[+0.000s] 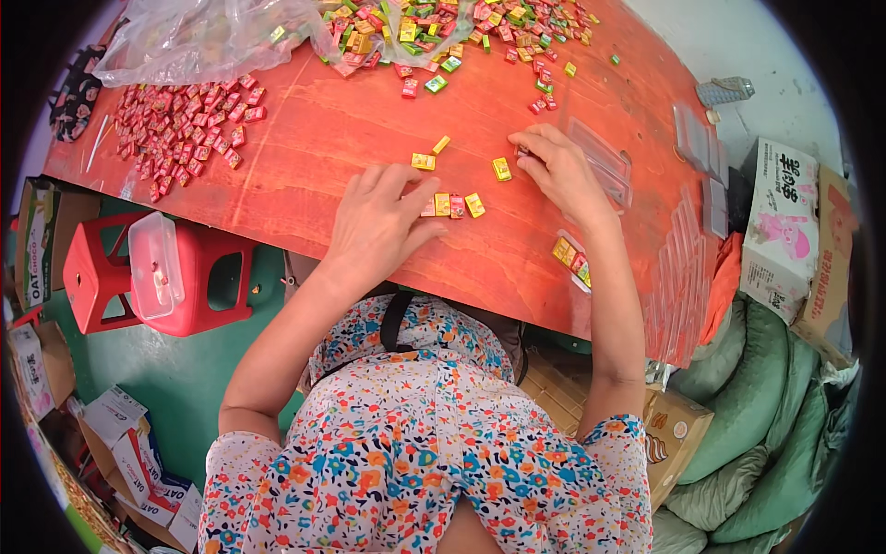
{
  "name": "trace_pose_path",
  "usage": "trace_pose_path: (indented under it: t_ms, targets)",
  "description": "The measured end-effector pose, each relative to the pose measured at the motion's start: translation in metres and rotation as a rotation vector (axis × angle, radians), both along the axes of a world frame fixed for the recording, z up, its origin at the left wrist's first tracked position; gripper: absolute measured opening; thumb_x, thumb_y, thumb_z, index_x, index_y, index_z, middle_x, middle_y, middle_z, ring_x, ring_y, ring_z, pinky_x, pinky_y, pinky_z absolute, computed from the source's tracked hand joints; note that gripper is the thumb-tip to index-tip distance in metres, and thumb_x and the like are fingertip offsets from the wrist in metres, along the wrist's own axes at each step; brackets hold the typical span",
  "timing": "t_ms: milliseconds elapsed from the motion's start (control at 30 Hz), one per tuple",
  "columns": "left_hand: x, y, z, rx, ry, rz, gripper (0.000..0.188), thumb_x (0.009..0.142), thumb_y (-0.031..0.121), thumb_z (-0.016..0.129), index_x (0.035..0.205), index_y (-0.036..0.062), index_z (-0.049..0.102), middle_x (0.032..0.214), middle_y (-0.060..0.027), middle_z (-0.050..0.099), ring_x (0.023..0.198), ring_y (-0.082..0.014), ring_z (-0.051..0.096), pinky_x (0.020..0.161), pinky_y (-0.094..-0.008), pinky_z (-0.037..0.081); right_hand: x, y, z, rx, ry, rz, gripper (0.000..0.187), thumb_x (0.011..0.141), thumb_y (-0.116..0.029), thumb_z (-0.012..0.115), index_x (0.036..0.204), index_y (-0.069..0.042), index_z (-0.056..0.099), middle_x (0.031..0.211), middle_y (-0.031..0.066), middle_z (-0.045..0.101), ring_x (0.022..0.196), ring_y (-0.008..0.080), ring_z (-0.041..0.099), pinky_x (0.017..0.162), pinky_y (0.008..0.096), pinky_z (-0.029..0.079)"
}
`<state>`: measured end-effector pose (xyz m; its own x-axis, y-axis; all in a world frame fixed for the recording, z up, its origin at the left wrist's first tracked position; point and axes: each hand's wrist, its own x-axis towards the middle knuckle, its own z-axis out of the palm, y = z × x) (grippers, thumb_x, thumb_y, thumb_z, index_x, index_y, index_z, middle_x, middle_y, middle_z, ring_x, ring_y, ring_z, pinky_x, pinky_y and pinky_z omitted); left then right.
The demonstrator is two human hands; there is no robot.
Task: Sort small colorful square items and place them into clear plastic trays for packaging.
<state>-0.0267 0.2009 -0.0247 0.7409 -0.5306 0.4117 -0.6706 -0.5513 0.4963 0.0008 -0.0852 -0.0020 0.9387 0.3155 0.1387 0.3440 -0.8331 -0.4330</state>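
My left hand [378,217] hovers over the near part of the red table, thumb and fingers apart, beside a short row of small boxes. Yellow boxes [442,204] and a pink-red box [457,207] show in that row; its left end is partly covered by my fingers. One more yellow box [475,205] sits slightly tilted at the row's right end. My right hand [556,171] pinches a small reddish box [522,150], mostly hidden by the fingertips. Just below it lies a loose yellow box [501,169]. Two more yellow boxes [423,162] lie beyond my left fingers.
Red boxes [189,129] are heaped at the left, and mixed coloured ones [531,28] at the back by a clear plastic bag [212,42]. Clear plastic cases [600,162] lie right of my right hand. A filled case [572,258] rests near my right forearm. Red stools [198,277] stand left.
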Motion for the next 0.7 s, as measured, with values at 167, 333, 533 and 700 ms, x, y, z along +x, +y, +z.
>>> trace_pose_path:
  t_ms: [167,333,533,700]
  targets:
    - [-0.003,-0.024,-0.002,0.041,-0.041,0.016,0.051,0.071,0.034,0.080,0.113,0.0086,0.066,0.110,-0.0060,0.058,0.107,-0.0252,0.053,0.087,-0.0408,0.042,-0.015,0.009,0.010,0.006,-0.071,-0.040,0.033,0.086,-0.002,0.065,0.119,-0.003,0.062,0.107,0.0114,0.064,0.096,0.0261,0.065,0.084,0.0358,0.052]
    - [-0.001,-0.034,-0.012,0.074,-0.060,0.003,0.050,0.072,0.031,0.079,0.115,0.0099,0.067,0.105,-0.0037,0.058,0.105,-0.0233,0.053,0.084,-0.0389,0.041,-0.049,0.035,0.022,0.172,0.106,0.047,0.035,0.085,-0.001,0.066,0.119,-0.004,0.061,0.107,0.0114,0.065,0.095,0.0259,0.066,0.084,0.0349,0.053]
    - [0.003,-0.032,-0.009,0.054,-0.022,-0.034,0.049,0.075,0.029,0.078,0.118,0.0089,0.066,0.110,-0.0050,0.060,0.104,-0.0266,0.055,0.088,-0.0408,0.044,-0.058,0.045,0.001,0.219,0.069,0.033,0.038,0.082,-0.005,0.069,0.119,-0.004,0.061,0.109,0.0146,0.065,0.100,0.0336,0.064,0.085,0.0412,0.053]
    - [-0.004,-0.004,0.003,-0.010,-0.017,-0.007,0.054,0.074,0.024,0.079,0.122,0.0059,0.064,0.114,-0.0106,0.060,0.105,-0.0318,0.056,0.089,-0.0438,0.046,-0.044,0.030,0.013,0.179,0.031,-0.013,0.036,0.083,-0.016,0.072,0.116,-0.004,0.063,0.113,0.0160,0.065,0.104,0.0351,0.063,0.088,0.0433,0.052]
